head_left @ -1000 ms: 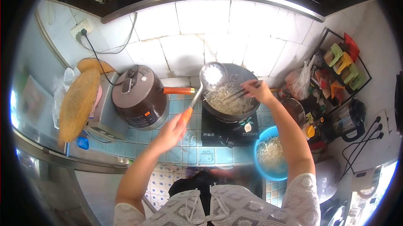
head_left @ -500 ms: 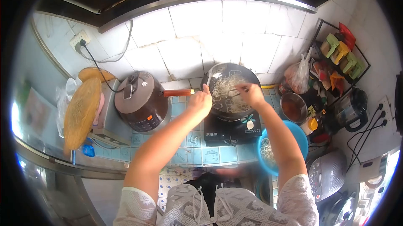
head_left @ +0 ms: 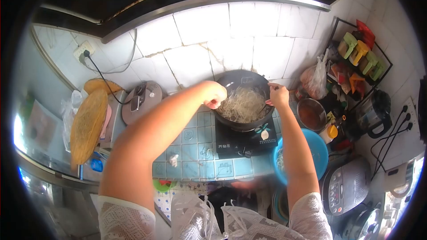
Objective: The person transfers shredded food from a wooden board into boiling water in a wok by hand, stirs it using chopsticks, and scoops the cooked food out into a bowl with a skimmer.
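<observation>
The dark wok (head_left: 231,79) sits on a black induction cooker (head_left: 242,144) and holds a heap of pale thin strands (head_left: 243,106), noodles or sprouts. My left hand (head_left: 215,95) is closed at the wok's left rim, its knuckles up; what it grips is hidden beneath the fingers. At the right rim, my right hand (head_left: 279,95) is pinched around something slim and dark that I cannot make out clearly. The brown handle seen earlier is now behind my left forearm.
Below my right forearm stands a blue basin (head_left: 324,157) with more pale strands. A metal bowl (head_left: 311,113), bottles and a spice rack crowd the right side. At left are a lidded electric cooker (head_left: 144,99) and a woven round lid (head_left: 89,126).
My left hand has risen slightly and turned knuckles-up, with the elbow swung outward. My right hand has moved from over the strands to the right rim. The strands lie more gathered.
</observation>
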Action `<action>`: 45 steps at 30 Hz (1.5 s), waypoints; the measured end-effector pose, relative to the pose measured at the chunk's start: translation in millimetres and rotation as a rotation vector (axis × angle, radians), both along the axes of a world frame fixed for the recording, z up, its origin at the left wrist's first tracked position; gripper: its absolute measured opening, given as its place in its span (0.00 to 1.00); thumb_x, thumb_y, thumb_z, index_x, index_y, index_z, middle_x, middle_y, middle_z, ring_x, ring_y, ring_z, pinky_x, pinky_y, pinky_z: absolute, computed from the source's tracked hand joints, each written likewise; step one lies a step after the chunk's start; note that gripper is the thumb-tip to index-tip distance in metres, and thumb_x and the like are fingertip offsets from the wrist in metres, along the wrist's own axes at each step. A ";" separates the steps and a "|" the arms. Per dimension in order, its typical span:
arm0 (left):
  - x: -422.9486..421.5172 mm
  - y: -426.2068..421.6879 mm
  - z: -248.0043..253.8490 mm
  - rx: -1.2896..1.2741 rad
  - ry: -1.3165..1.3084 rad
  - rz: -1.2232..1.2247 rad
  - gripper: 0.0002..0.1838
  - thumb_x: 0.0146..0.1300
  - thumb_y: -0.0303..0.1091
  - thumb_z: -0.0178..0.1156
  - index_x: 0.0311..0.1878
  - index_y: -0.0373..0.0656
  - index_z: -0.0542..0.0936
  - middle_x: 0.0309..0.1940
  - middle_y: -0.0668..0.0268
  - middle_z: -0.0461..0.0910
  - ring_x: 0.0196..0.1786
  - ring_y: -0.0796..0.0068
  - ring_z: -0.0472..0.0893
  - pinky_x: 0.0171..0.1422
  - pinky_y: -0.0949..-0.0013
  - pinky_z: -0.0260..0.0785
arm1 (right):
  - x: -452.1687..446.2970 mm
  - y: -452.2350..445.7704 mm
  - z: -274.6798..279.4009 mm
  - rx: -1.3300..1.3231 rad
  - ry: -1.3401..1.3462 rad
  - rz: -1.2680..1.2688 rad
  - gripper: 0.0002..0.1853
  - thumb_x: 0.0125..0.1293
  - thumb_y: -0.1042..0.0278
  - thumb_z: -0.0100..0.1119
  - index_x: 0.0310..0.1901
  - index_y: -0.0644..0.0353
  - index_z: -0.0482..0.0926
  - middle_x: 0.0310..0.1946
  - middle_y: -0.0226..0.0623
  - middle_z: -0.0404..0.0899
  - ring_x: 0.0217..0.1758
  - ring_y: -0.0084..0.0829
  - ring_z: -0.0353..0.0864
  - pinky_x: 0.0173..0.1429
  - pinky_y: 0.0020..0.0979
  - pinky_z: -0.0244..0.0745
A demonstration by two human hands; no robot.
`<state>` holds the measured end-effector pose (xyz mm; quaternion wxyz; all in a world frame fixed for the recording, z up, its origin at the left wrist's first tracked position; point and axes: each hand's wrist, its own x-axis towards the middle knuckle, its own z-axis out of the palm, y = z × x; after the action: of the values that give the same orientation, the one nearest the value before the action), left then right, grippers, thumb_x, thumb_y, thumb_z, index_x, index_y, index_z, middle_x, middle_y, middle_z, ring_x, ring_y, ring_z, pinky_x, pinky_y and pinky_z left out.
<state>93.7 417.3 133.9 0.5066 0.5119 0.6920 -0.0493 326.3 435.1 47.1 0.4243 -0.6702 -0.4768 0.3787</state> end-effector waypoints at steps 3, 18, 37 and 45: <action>-16.9 45.2 -33.2 -0.098 -0.059 -0.014 0.08 0.55 0.21 0.40 0.21 0.41 0.64 0.12 0.70 0.62 0.11 0.82 0.64 0.12 0.81 0.59 | 6.6 20.7 -10.3 0.026 -0.158 0.024 0.10 0.60 0.61 0.53 0.38 0.49 0.82 0.16 0.41 0.78 0.25 0.35 0.82 0.40 0.33 0.75; -45.8 13.0 0.0 -0.424 -0.317 0.359 0.13 0.59 0.31 0.45 0.37 0.27 0.68 0.20 0.68 0.66 0.13 0.91 0.61 0.12 0.87 0.54 | 4.6 40.5 -26.0 0.332 -0.523 0.170 0.08 0.55 0.63 0.58 0.32 0.55 0.83 0.25 0.41 0.80 0.32 0.41 0.79 0.37 0.38 0.73; -60.3 -19.9 -1.9 -0.185 -0.393 0.378 0.05 0.58 0.28 0.45 0.32 0.35 0.68 0.19 0.67 0.66 0.14 0.88 0.62 0.13 0.87 0.57 | -37.1 1.3 24.9 0.280 -0.043 0.266 0.10 0.56 0.62 0.62 0.34 0.59 0.82 0.21 0.37 0.80 0.25 0.27 0.80 0.33 0.26 0.73; -62.0 -9.9 -1.0 -0.159 -0.336 0.324 0.04 0.55 0.26 0.46 0.32 0.35 0.66 0.18 0.66 0.65 0.14 0.87 0.61 0.13 0.85 0.58 | -34.4 27.2 -21.3 0.289 -0.329 0.134 0.12 0.56 0.60 0.59 0.32 0.61 0.82 0.24 0.42 0.80 0.30 0.39 0.80 0.39 0.33 0.74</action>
<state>31.7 407.4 132.9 0.6545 0.3540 0.6650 0.0642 291.9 462.3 25.8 0.4061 -0.6220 -0.6325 0.2193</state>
